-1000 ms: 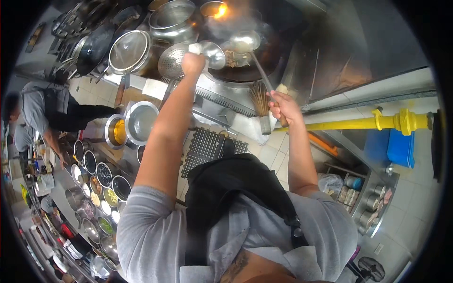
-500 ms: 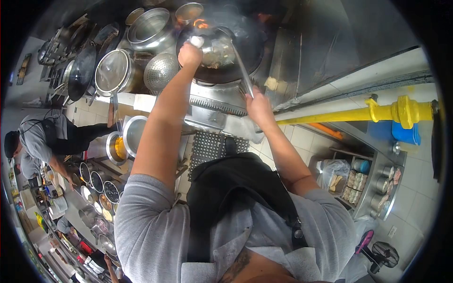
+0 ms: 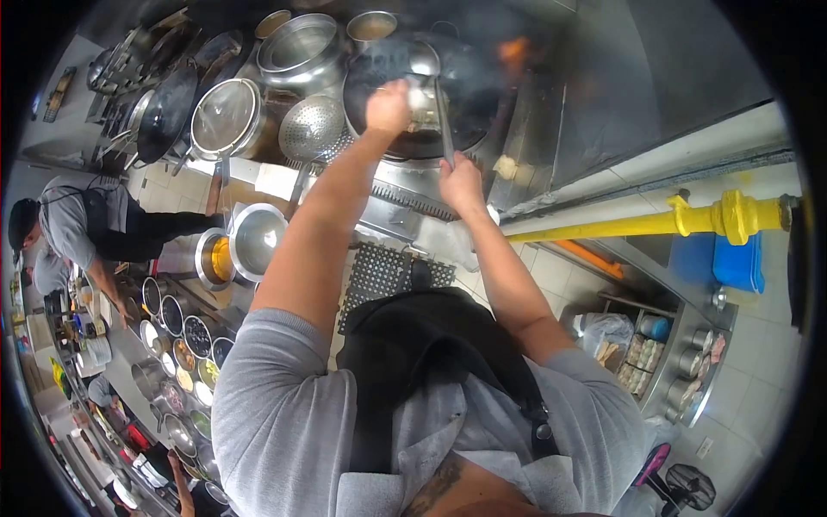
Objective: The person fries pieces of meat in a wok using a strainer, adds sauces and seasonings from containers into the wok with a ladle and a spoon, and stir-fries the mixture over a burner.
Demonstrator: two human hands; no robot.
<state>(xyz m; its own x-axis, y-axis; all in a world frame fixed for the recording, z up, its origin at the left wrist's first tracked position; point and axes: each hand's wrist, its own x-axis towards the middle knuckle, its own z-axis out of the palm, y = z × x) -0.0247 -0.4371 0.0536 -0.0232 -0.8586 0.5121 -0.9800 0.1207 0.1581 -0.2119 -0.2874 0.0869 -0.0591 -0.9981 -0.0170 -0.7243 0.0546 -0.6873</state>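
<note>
My left hand (image 3: 388,108) is closed at the near-left side of the dark wok (image 3: 478,125), by a white cloth-like bundle (image 3: 417,96). Motion blur softens its fingers, and whatever lies inside the grip is mostly hidden. Lower and to the right, my right hand (image 3: 463,183) is wrapped round the handle of a long metal ladle (image 3: 444,121). The ladle's round bowl (image 3: 422,59) is over the far part of the wok. Pale food (image 3: 423,117) shows between the bundle and the ladle handle, partly veiled by steam.
An orange flame (image 3: 513,52) flares at the wok's far right. Left of the stove stand a perforated skimmer (image 3: 310,127), a mesh strainer (image 3: 225,115) and a large metal pot (image 3: 298,43). A yellow pipe (image 3: 603,226) runs along the right. A co-worker (image 3: 73,220) bends over containers at left.
My left hand has moved right, closer to the ladle. The ladle handle now stands more upright, its bowl visible. The flame shows at the right instead of the back left. The view has shifted slightly.
</note>
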